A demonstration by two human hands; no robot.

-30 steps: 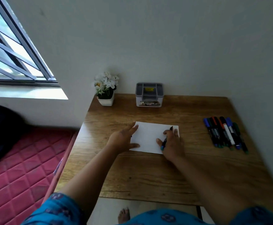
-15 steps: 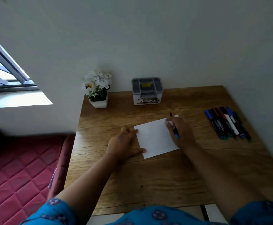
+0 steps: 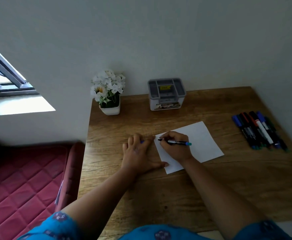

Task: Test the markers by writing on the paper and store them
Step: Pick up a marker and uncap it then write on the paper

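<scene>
A white sheet of paper (image 3: 202, 141) lies tilted on the wooden table (image 3: 159, 196). My right hand (image 3: 176, 150) grips a black marker (image 3: 178, 142) with a teal end, its tip touching the paper's upper left corner. My left hand (image 3: 136, 156) rests on the table left of the sheet, thumb on the paper's lower left corner, fingers curled round a small blue cap (image 3: 142, 142). Several capped markers (image 3: 259, 130) lie side by side at the table's right. A grey-topped storage box (image 3: 166, 94) with compartments stands at the back by the wall.
A white pot of white flowers (image 3: 109, 94) stands at the table's back left corner. A red quilted mattress (image 3: 20, 179) lies on the floor to the left, below a window (image 3: 3, 77). The wall runs close along the table's back and right side.
My right hand has moved from the paper's right edge to its upper left corner and turned the marker tip down onto the sheet. The paper has rotated. My left hand's fingers have curled.
</scene>
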